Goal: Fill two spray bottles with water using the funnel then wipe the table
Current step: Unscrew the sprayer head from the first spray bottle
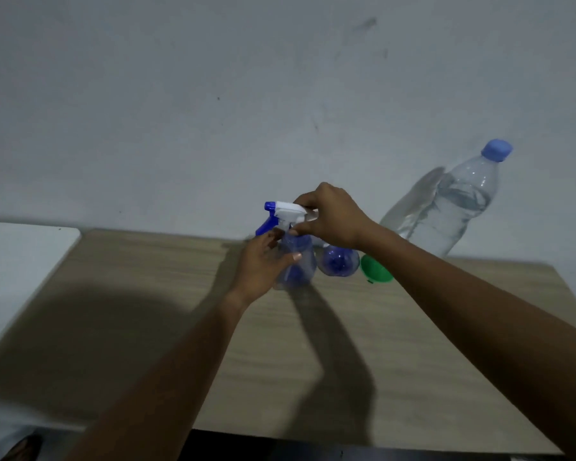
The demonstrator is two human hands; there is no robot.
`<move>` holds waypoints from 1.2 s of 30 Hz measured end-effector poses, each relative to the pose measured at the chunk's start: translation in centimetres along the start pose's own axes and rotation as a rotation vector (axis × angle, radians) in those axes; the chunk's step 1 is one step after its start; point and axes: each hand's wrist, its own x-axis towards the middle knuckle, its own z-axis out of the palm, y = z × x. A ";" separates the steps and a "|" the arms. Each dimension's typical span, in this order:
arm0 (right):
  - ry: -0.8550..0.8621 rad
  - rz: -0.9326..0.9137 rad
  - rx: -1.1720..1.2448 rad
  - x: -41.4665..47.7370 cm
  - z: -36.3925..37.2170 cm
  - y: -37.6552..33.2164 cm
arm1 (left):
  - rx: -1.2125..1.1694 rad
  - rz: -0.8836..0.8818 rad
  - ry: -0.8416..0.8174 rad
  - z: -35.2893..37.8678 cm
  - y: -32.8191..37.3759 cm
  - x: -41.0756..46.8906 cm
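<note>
Both hands on one spray bottle (298,267), clear blue-tinted body, standing near the back edge of the wood-grain surface (313,361).

- Left hand (261,266): wrapped round the bottle body from the left, thumb across the front, fingers curled behind the neck.
- Right hand (333,219): comes in from the right, above the bottle. Thumb and fingers pinch the rear of the white spray head (286,209) at the collar. Blue nozzle and trigger point left.
- The head sits on the neck. Can't tell if it's threaded tight or loose.

Other task items:
- Second spray bottle (338,262): just right of the first, touching or nearly so. Its top is hidden behind the right hand, so its head is not visible.
- Green funnel (376,269): on the surface just right of the second bottle, partly covered by the right wrist.
- Water bottle (446,211): big clear plastic one with its blue cap (497,150) on, back right against the grey wall (213,94), partly full.

A white panel (17,261) butts against the surface's left edge. Arm shadows fall across the middle of the surface. Frame is slightly motion-blurred.
</note>
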 end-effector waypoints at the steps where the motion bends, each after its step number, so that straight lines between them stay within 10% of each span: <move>1: -0.018 0.005 0.035 -1.3 -0.4 -0.3 | -0.041 -0.001 -0.031 0.3 0.2 -1.2; 36: 0.092 0.203 0.450 -20.0 1.7 5.4 | 0.167 -0.051 -0.159 11.4 -3.1 -11.7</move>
